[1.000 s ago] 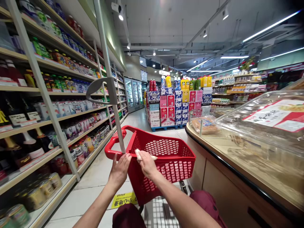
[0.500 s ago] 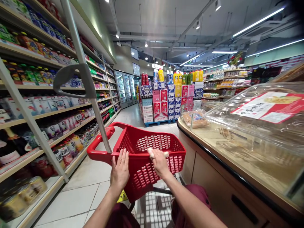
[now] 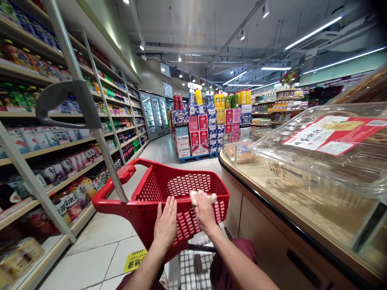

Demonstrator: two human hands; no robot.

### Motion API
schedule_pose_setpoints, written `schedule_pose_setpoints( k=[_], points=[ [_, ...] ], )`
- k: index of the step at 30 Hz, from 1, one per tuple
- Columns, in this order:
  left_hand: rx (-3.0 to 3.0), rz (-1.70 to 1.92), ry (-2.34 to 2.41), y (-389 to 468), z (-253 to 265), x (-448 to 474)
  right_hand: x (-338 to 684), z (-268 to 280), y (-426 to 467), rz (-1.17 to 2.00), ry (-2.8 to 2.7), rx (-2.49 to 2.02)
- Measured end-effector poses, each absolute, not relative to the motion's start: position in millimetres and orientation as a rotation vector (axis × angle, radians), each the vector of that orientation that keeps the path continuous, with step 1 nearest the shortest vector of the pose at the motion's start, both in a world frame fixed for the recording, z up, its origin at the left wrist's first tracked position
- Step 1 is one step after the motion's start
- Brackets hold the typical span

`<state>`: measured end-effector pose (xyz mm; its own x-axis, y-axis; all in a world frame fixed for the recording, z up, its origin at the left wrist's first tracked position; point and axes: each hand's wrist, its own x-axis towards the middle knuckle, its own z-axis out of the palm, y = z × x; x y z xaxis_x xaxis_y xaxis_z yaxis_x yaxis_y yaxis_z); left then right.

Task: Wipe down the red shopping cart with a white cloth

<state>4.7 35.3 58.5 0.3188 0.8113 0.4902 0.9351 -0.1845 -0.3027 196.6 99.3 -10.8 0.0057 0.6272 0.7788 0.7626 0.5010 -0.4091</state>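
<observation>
A red shopping cart (image 3: 127, 207) with pierced basket walls stands side-on in front of me. My left hand (image 3: 166, 221) lies flat against its near side wall, fingers stretched and pointing up. At the near rim, my right hand (image 3: 204, 211) is closed over a crumpled white cloth (image 3: 193, 197), whose ends stick out on both sides of the fingers. A grey pole with a looped grey grip (image 3: 68, 104) rises at the cart's handle end.
Drink shelves (image 3: 51, 153) line the left. A glass-topped counter (image 3: 242, 173) with clear food packs (image 3: 320, 137) borders the right. Stacked drink cartons (image 3: 199, 125) stand ahead, before glass-door fridges (image 3: 154, 112). A yellow floor sign (image 3: 133, 259) lies below the cart.
The cart's handle end and pole have shifted left in view. My left hand now sits farther right along the cart wall. The right hand keeps the cloth at the rim.
</observation>
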Motion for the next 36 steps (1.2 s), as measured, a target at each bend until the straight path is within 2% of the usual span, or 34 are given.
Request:
schedule_pose_setpoints(
  k=[3, 7, 13, 17, 23, 28, 33, 36],
  points=[
    [-2.086, -0.269, -1.505, 37.5, 54.5, 12.4, 203.6, -14.9, 102.3, -0.151, -1.751, -1.166],
    [-2.094, -0.27, -1.489, 39.8, 49.5, 23.2, 228.2, -21.2, 104.0, -0.186, -1.506, -1.346],
    [-2.184, -0.198, -1.45, 45.8, 42.1, 46.5, 235.5, -21.9, 104.7, -0.157, -1.719, -1.226],
    [-2.131, -0.232, -1.468, 44.6, 43.6, 40.7, 244.8, -22.7, 107.1, -0.14, -1.468, -1.427],
    [-2.081, -0.278, -1.454, 37.2, 48.0, 15.3, 214.9, -16.9, 97.8, -0.164, -1.758, -1.173],
    [-1.934, -0.428, -1.512, 26.6, 55.7, -23.8, 216.4, -14.2, 97.0, -0.172, -1.549, -1.415],
    [-1.842, -0.53, -1.537, 11.4, 72.0, -62.8, 146.0, -2.3, 85.7, -0.21, -1.831, -1.043],
    [-1.781, -0.593, -1.543, 0.8, 83.5, -88.0, 117.4, 4.3, 78.7, -0.199, -1.764, -1.036]
  ],
)
